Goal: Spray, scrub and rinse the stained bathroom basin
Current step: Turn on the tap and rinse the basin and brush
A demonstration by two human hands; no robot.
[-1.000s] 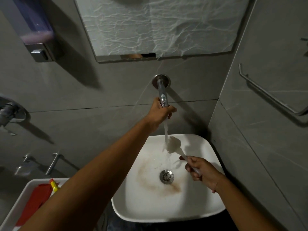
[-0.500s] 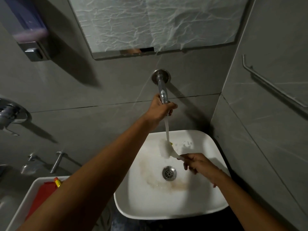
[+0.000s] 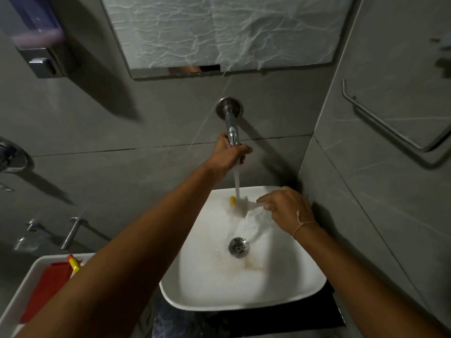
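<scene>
A white square basin (image 3: pixel 244 289) sits below a wall tap (image 3: pixel 231 128), with a brown stain (image 3: pixel 246 264) just in front of its drain (image 3: pixel 239 247). My left hand (image 3: pixel 229 154) is closed around the tap's end, and water streams down from it. My right hand (image 3: pixel 285 209) holds a white scrub brush (image 3: pixel 244 206) with a yellow part under the stream at the basin's back. Foam dots my right hand.
A white tub (image 3: pixel 24 289) at lower left holds a red bottle with a yellow cap (image 3: pixel 46 289). A soap dispenser (image 3: pixel 36 40) hangs upper left, a covered mirror (image 3: pixel 219 32) above the tap, and a towel rail (image 3: pixel 390 118) on the right wall.
My right hand has moved the brush towards the basin's back, under the stream, and turned it. The stain looks smaller and paler. My left hand has stayed on the tap.
</scene>
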